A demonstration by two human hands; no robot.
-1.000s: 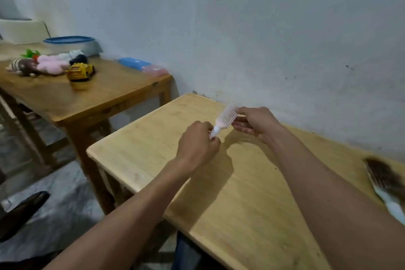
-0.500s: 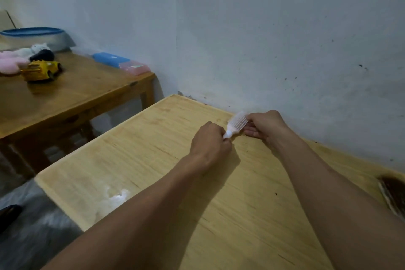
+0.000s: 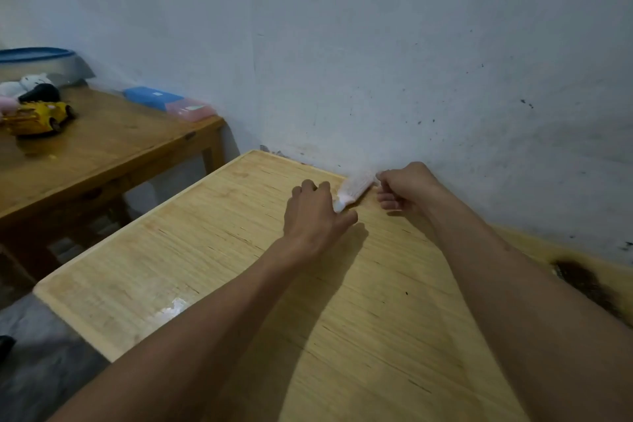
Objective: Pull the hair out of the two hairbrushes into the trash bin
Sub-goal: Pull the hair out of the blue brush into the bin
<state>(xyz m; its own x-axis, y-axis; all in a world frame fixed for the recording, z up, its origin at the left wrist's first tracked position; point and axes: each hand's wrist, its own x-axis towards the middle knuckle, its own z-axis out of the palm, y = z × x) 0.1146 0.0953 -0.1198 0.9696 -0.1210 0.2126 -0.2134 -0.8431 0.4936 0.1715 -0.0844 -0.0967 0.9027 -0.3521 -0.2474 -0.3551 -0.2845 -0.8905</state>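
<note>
A small white hairbrush (image 3: 354, 189) lies low over the far edge of the light wooden table (image 3: 239, 267), close to the wall. My left hand (image 3: 315, 216) holds its handle end. My right hand (image 3: 407, 189) is curled at the brush's head end, fingers pinched against it. A second hairbrush (image 3: 589, 288), its head thick with dark hair, lies at the table's right edge, partly behind my right forearm. No trash bin is in view.
To the left stands a darker wooden table (image 3: 102, 154) with a yellow toy car (image 3: 37, 117), plush toys (image 3: 30, 87), a blue-lidded tub (image 3: 41, 60) and a blue and pink box (image 3: 171, 103). A white wall (image 3: 411, 62) runs right behind both tables.
Both hands have carried the white brush down and away to the table's far edge by the wall. The view has swung right and downward, so the left table shows less.
</note>
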